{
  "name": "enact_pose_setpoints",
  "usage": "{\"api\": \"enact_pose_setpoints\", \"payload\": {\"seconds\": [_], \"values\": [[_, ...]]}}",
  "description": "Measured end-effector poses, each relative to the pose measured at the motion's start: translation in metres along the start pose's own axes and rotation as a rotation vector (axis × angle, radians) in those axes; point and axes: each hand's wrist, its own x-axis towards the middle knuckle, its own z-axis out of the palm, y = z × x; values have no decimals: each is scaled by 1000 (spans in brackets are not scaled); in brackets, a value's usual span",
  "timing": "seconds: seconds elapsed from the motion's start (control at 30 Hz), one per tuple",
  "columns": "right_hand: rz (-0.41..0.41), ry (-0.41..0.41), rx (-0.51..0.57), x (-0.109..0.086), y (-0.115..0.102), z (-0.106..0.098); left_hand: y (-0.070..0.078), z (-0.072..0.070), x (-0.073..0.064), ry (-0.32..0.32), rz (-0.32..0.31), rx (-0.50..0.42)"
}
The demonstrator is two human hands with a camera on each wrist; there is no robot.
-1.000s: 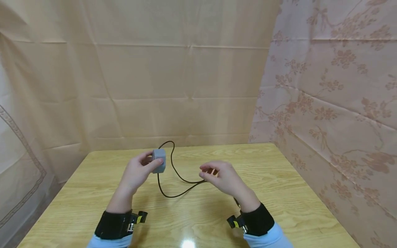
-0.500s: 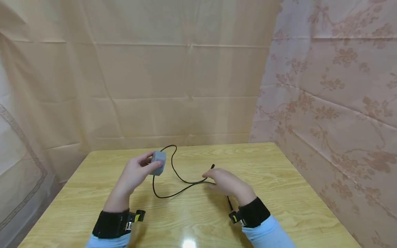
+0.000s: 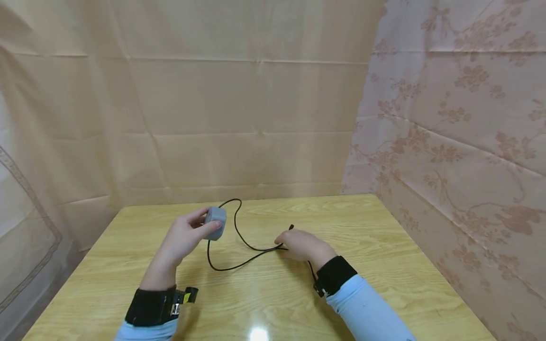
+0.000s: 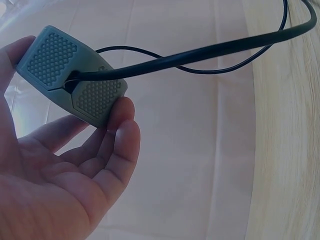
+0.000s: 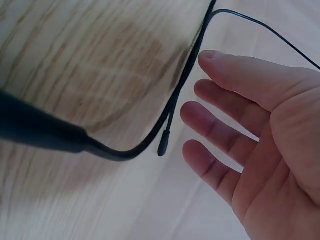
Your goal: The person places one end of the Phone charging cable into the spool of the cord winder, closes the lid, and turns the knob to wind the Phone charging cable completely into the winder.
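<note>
A grey-blue block [image 3: 215,222] with dimpled faces is held between the thumb and fingers of my left hand [image 3: 181,239], up off the table. In the left wrist view, a black cable [image 4: 190,57] passes through a slotted hole in the block [image 4: 55,57]. From there the cable [image 3: 237,227] forms a loop toward my right hand [image 3: 303,246]. The right wrist view shows my right hand [image 5: 265,120] with thumb and fingers spread loosely beside the cable [image 5: 180,90], not visibly gripping it. One slim cable tip [image 5: 163,143] and a thicker end [image 5: 40,125] show there.
The wood-grain table [image 3: 256,303] spans the space under both hands. A beige curtain [image 3: 213,118] hangs behind its far edge, and a floral curtain [image 3: 448,142] stands along the right. Black wrist straps [image 3: 149,307] carry small cameras.
My right hand has lowered and turned palm down over the cable, uncovering the tip beyond it. The left hand has tilted the block slightly and shifted a little left.
</note>
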Motion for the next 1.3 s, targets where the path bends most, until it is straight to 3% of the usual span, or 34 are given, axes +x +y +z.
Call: {"api": "enact_pose_setpoints", "payload": {"seconds": [0.67,0.93,1.07,1.3], "values": [[71,40,-165,6,1,13,-2,-3,0,7,4,20],[86,21,-190,8,5,20,-5,-6,1,25,-5,41],[71,33,-135,3,9,18,-5,-8,-1,33,-15,56],[-19,167,-21,-3,17,2,-2,-14,-2,48,-15,70]]}}
